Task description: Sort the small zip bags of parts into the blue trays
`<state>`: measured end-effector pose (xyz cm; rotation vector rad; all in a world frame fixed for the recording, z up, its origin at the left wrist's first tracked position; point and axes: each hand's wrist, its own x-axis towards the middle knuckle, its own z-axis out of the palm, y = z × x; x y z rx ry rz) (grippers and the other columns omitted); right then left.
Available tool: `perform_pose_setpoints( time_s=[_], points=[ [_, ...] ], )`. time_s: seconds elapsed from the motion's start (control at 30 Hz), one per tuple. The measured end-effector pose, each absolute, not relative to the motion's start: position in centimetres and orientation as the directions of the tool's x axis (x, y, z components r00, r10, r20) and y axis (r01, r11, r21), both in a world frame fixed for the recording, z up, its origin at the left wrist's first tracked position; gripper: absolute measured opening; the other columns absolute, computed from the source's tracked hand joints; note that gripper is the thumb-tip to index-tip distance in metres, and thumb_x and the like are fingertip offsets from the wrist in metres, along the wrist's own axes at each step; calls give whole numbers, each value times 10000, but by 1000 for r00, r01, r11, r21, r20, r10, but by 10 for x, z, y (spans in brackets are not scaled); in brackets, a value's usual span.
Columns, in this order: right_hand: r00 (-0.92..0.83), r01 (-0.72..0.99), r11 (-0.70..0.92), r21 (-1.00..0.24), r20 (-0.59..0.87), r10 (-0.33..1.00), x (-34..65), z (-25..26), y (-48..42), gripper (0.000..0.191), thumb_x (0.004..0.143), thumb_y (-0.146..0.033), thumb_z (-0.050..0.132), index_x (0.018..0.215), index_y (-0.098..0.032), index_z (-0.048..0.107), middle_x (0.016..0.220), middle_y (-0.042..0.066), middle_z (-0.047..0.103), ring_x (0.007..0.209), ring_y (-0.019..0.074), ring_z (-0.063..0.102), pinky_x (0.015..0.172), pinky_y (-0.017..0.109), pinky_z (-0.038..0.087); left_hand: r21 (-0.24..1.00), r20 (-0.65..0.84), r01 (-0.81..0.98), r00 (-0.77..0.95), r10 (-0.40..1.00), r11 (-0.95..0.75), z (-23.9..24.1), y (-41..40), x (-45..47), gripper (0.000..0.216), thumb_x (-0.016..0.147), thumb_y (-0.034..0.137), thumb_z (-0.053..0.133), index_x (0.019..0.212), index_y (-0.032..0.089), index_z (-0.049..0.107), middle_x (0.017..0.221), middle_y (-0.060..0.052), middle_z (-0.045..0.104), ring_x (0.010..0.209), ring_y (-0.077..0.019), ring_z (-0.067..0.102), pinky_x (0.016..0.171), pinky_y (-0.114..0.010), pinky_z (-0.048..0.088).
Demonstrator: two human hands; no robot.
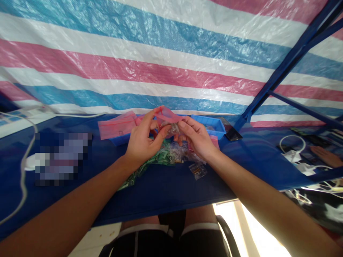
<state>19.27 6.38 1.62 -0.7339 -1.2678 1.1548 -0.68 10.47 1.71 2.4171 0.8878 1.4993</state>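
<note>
Striped plastic sheeting (150,67) behind blue table (166,191), half-closed left hand (142,141) and right hand (197,138), both pinched translucent pink plastic bag (169,115)

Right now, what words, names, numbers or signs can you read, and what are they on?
None can be read.
Flat pink bag: one dark mark, too small to read.
Held pink bag, in left hand and right hand: no readable text.
Small clear packet: too blurred.
</note>
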Motion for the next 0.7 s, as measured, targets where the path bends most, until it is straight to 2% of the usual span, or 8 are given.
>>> perform_pose_setpoints(
  time_s=[0.1, 0.17, 0.27, 0.37, 0.43, 0.5, 0.6, 0.7],
  points=[
    [-37, -185, 312, -932, 323, 946, 194, 13, 68, 409, 892, -611, 826, 1002, -226, 738, 844, -7, 719, 630, 136, 628, 554, 258, 478, 420, 736, 409, 369, 568, -810, 13, 108, -6, 718, 1023, 469, 717, 1643, 263, 420, 847, 16, 685, 625, -126, 619, 634, -245, 522],
    [-3, -167, 309, -936, 314, 949, 196, 11, 71, 416, 894, -616, 821, 964, -219, 719, 793, -19, 711, 576, 117, 595, 551, 253, 471, 399, 738, 396, 396, 546, -827, 13, 110, -5, 820, 994, 520, 746, 1674, 271, 363, 1103, -65, 723, 781, -167, 691, 673, -265, 563],
    [40, -202, 306, -930, 304, 952, 200, 10, 74, 429, 881, -583, 845, 1086, -232, 708, 769, -42, 714, 523, 100, 573, 514, 238, 446, 312, 796, 338, 416, 439, -888, 19, 112, -5, 970, 921, 570, 817, 1691, 242, 326, 1523, -194, 559, 1272, -333, 641, 875, -380, 633],
    [78, -239, 289, -927, 279, 957, 201, 11, 75, 549, 849, -560, 877, 1262, -268, 665, 761, -67, 717, 508, 102, 585, 496, 230, 441, 187, 825, 318, 462, 324, -929, 25, 113, -7, 986, 852, 601, 875, 1651, 256, 411, 1690, -208, 395, 1477, -413, 485, 1115, -561, 556],
    [81, -242, 273, -931, 261, 962, 201, 11, 74, 603, 833, -552, 889, 1314, -277, 651, 759, -71, 720, 516, 106, 596, 504, 230, 453, 99, 805, 313, 533, 262, -944, 25, 114, -8, 848, 841, 588, 889, 1552, 282, 543, 1686, -182, 434, 1491, -414, 487, 1197, -634, 476],
    [69, -250, 257, -934, 248, 966, 201, 12, 73, 641, 820, -534, 904, 1351, -281, 649, 773, -67, 728, 522, 106, 600, 510, 231, 462, 49, 790, 308, 570, 226, -950, 23, 115, -8, 614, 884, 498, 872, 1420, 294, 653, 1589, -149, 568, 1486, -388, 509, 1217, -647, 452],
    [21, -264, 237, -935, 240, 971, 200, 12, 72, 631, 853, -511, 885, 1397, -287, 654, 803, -48, 746, 538, 108, 601, 520, 234, 469, 46, 821, 311, 529, 213, -949, 21, 117, -7, 328, 958, 304, 791, 1281, 293, 733, 1358, -93, 732, 1451, -336, 551, 1208, -616, 466],
    [2, -258, 239, -936, 247, 969, 198, 11, 72, 498, 905, -518, 838, 1311, -260, 709, 774, -34, 736, 537, 106, 593, 514, 231, 450, 75, 845, 333, 480, 237, -940, 23, 116, -9, 236, 974, 240, 750, 1205, 284, 771, 1212, -68, 786, 1399, -317, 592, 1190, -596, 480]
  ],
)
